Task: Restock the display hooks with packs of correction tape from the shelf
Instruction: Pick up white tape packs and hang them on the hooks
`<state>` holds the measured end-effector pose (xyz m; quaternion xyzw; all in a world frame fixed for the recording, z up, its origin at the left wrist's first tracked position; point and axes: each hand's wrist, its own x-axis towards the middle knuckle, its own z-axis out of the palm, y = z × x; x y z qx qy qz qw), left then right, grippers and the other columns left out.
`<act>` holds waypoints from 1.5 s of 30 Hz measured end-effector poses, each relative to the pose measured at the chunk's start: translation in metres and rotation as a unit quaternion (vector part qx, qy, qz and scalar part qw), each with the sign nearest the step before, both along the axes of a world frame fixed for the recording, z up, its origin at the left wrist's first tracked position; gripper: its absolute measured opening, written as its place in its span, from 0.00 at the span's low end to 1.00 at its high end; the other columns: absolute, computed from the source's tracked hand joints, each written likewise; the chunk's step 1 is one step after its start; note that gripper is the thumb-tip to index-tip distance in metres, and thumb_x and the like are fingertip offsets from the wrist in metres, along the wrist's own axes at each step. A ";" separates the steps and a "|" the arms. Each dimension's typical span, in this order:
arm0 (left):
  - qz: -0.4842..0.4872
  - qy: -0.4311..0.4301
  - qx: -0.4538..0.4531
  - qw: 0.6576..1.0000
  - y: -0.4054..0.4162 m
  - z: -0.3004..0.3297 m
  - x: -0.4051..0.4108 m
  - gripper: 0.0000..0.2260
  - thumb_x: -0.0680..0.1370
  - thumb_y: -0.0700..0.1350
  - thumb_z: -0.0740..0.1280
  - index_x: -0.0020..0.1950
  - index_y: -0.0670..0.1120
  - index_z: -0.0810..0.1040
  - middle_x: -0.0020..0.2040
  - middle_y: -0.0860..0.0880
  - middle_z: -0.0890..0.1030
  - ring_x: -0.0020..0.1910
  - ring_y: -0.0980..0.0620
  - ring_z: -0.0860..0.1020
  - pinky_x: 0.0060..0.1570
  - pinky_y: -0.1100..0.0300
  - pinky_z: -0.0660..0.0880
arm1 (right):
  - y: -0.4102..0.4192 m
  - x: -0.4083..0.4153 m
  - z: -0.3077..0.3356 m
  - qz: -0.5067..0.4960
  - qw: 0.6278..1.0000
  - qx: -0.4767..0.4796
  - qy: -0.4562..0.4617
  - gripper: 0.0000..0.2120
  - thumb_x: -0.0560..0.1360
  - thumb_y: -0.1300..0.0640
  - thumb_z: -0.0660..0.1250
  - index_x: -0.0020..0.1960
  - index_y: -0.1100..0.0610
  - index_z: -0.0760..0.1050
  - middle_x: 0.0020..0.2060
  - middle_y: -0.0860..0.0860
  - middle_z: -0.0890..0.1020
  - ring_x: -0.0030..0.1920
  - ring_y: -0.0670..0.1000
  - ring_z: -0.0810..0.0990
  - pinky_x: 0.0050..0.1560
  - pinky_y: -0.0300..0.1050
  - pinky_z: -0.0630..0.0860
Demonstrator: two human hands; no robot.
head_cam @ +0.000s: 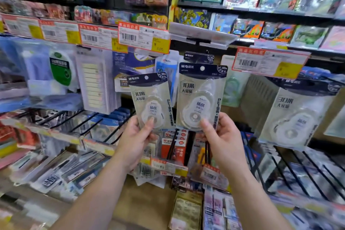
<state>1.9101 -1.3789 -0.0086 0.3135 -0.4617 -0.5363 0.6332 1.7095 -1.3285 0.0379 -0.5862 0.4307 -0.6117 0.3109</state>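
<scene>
Display wall (pixel 205 39): far, crowded with hanging stationery under price tags (pixel 143 38).
Hung pack (pixel 295 115): right, same correction tape, already on a hook.
Right pack (pixel 200 97): upright, face forward, punch hole topmost, likely for threading onto a hook.
Left pack (pixel 151 101): just beside it, tilted slightly, held lower.
Right hand (pixel 224 142): fingers clamped on right pack's bottom edge, thumb in front.
Left hand (pixel 135 142): fingers clamped on left pack's bottom likewise.
</scene>
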 end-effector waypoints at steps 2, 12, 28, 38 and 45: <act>-0.008 0.000 0.006 1.000 -0.002 -0.003 0.003 0.14 0.73 0.47 0.67 0.57 0.45 0.74 0.42 0.55 0.83 0.38 0.55 0.76 0.45 0.52 0.72 | 0.002 0.004 0.001 -0.005 1.000 -0.002 -0.005 0.05 0.78 0.57 0.67 0.53 0.52 0.77 0.43 0.42 0.85 0.41 0.40 0.83 0.40 0.33 0.77; -0.034 -0.057 0.037 0.997 -0.010 -0.010 0.007 0.18 0.72 0.53 0.70 0.58 0.46 0.75 0.51 0.45 0.82 0.41 0.49 0.75 0.46 0.52 0.76 | 0.003 0.025 0.017 -0.060 0.998 -0.007 0.010 0.07 0.78 0.53 0.68 0.56 0.51 0.78 0.45 0.44 0.86 0.43 0.44 0.84 0.44 0.41 0.81; -0.079 -0.054 0.041 0.995 -0.014 -0.010 0.010 0.21 0.72 0.54 0.70 0.62 0.47 0.76 0.53 0.45 0.82 0.39 0.52 0.73 0.43 0.56 0.74 | 0.001 0.039 0.014 -0.049 0.998 0.013 -0.033 0.08 0.79 0.53 0.66 0.56 0.52 0.78 0.48 0.48 0.86 0.47 0.47 0.84 0.42 0.38 0.79; -0.075 -0.057 0.052 0.994 -0.014 -0.009 0.010 0.18 0.71 0.54 0.70 0.58 0.48 0.77 0.50 0.49 0.82 0.40 0.52 0.74 0.41 0.57 0.74 | 0.000 0.040 0.008 -0.042 0.997 0.028 -0.055 0.13 0.75 0.48 0.67 0.57 0.51 0.77 0.49 0.48 0.86 0.46 0.49 0.84 0.45 0.43 0.79; -0.078 -0.048 0.063 0.994 -0.014 -0.008 0.011 0.18 0.72 0.53 0.70 0.59 0.47 0.76 0.51 0.47 0.81 0.39 0.52 0.73 0.44 0.55 0.74 | -0.001 0.033 0.008 -0.052 0.997 0.033 -0.055 0.08 0.79 0.53 0.65 0.56 0.50 0.78 0.48 0.46 0.86 0.47 0.47 0.84 0.43 0.43 0.80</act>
